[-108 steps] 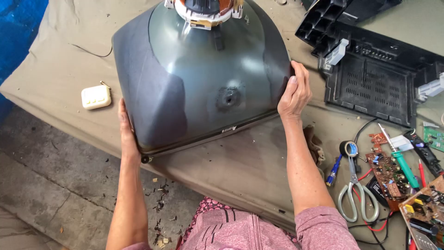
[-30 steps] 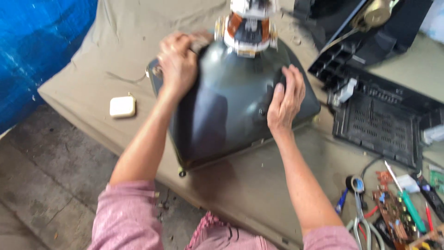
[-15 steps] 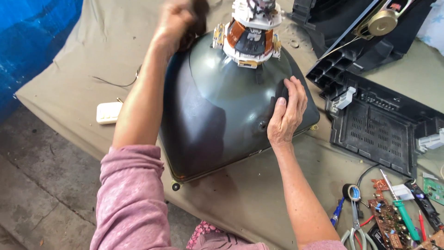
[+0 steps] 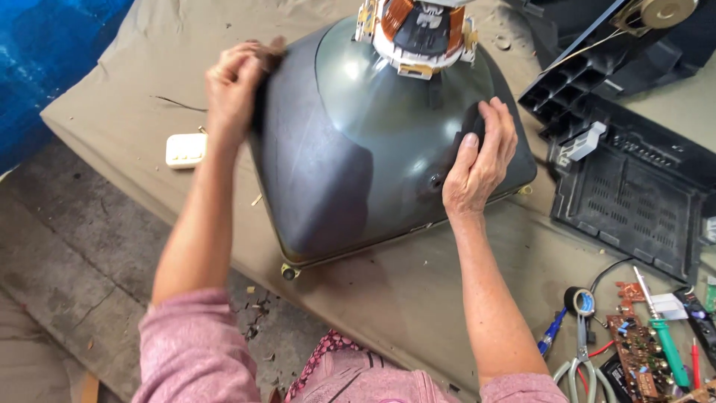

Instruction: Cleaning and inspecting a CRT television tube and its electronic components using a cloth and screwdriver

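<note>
Gripping picture tube [image 4: 350,149]; left hand [image 4: 235,82] fingertips hidden.

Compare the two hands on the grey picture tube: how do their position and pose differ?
The left hand is at the tube's far left corner, while the right hand is on its right slope. The left hand curls in a closed grip at the edge, while the right hand lies flat with fingers spread. Both touch the tube, which rests face down on the cloth-covered table.
</note>
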